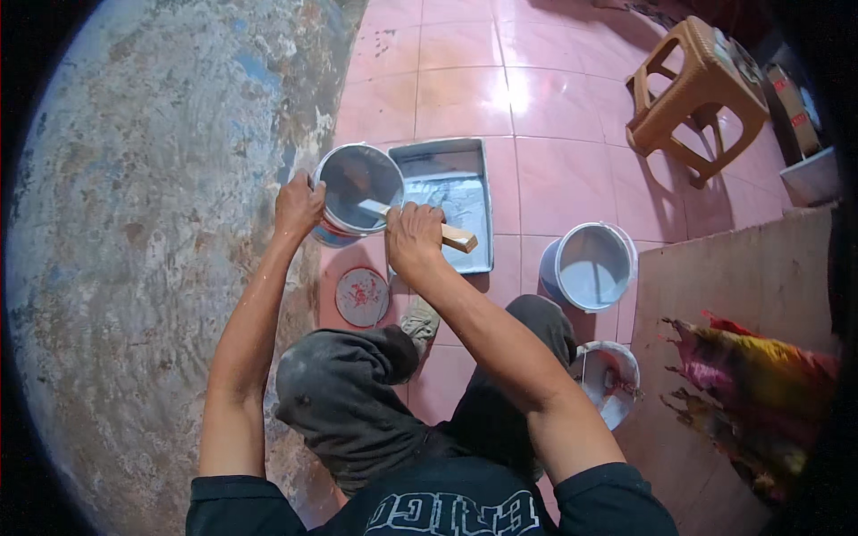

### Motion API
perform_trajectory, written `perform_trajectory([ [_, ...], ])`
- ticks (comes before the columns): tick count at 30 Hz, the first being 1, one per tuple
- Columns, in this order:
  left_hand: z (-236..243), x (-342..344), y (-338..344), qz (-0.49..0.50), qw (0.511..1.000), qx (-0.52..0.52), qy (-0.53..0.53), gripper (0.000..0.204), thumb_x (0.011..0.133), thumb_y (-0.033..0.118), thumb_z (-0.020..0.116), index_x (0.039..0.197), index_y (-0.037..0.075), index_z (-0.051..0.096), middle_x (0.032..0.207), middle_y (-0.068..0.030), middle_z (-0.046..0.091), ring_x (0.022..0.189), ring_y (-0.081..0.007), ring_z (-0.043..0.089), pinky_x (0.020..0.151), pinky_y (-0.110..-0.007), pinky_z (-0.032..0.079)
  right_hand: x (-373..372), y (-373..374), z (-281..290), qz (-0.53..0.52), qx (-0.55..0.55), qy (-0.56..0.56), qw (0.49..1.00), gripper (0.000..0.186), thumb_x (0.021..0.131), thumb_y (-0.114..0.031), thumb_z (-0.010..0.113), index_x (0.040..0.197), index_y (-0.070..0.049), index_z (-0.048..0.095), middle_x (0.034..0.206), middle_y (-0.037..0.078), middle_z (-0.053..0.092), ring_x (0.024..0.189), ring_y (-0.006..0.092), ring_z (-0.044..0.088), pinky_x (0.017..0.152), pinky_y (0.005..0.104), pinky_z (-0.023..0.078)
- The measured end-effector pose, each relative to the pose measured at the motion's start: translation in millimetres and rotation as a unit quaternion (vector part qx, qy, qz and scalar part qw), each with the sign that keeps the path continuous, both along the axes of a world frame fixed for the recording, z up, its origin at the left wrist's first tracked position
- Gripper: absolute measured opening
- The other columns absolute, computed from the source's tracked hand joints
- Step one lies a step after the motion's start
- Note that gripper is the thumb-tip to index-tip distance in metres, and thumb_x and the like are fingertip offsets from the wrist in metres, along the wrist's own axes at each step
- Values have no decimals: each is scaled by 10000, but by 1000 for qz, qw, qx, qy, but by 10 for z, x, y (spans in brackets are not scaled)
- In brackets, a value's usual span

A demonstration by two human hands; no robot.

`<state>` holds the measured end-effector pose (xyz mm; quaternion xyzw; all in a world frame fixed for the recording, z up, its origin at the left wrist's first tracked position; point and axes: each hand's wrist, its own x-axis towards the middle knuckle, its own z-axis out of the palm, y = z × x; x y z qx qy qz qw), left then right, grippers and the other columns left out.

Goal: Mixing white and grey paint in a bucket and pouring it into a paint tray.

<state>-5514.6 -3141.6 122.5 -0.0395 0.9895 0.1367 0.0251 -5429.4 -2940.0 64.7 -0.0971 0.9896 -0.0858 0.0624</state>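
My left hand point(299, 207) grips the rim of a paint bucket point(338, 230) on its left side, and the bucket leans over the edge of a paint tray point(489, 205). In my right hand point(415, 237) is a wooden stick point(460, 238), its paint-coated end pointing into the bucket's mouth. Grey-white paint coats the bucket's inside wall. Wet pale paint lies in the tray, beside and partly behind my right hand. My right fingers wrap round the stick, so its middle is hidden.
A round lid point(362, 297) with red marks lies near my shoe point(419, 323). To the right stand a pail of pale paint point(593, 266) and another paint-smeared bucket point(609, 380). A brown plastic stool point(702, 94) is at the far right. A patchy wall point(170, 223) rises on my left.
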Motion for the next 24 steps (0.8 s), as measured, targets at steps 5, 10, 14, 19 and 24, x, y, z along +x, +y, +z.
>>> perform_trajectory([
  [5, -553, -259, -245, 15, 999, 21, 25, 398, 851, 352, 659, 908, -39, 608, 858, -291, 676, 850, -470, 672, 787, -507, 522, -391, -326, -401, 13, -3, 8, 1000, 460, 894, -441, 632, 1165, -69, 644, 1067, 125, 621, 1020, 311, 575, 865, 520, 427],
  [10, -857, -363, -310, 38, 994, 99, 7, 380, 839, 313, 687, 890, -51, 593, 762, -246, 682, 741, -384, 710, 724, -450, 554, -609, -464, -861, 45, -47, 48, 997, 408, 858, -481, 667, 1049, -122, 701, 1010, 106, 607, 987, 289, 567, 819, 461, 429],
  [14, -952, -438, -373, 100, 968, 223, -47, 298, 860, 245, 670, 855, -33, 563, 614, -148, 662, 520, -237, 680, 531, -354, 554, -700, -599, -1045, 87, -78, 85, 990, 226, 872, -323, 637, 985, -136, 694, 990, 117, 575, 924, 288, 564, 775, 440, 449],
  [19, -1165, -523, -607, 124, 963, 234, -47, 256, 876, 217, 655, 826, -3, 534, 584, -117, 651, 485, -186, 668, 466, -314, 539, -820, -810, -1030, 89, -87, 100, 987, 203, 900, -305, 604, 907, -146, 729, 998, 109, 572, 919, 283, 560, 767, 428, 441],
  [24, -1440, -648, -894, 141, 947, 287, -33, 259, 879, 228, 661, 831, 10, 530, 592, -114, 660, 488, -179, 668, 475, -308, 540, -1019, -1030, -1177, 110, -54, 58, 991, 276, 968, -275, 521, 987, -126, 752, 1077, 91, 565, 1010, 265, 516, 821, 425, 402],
])
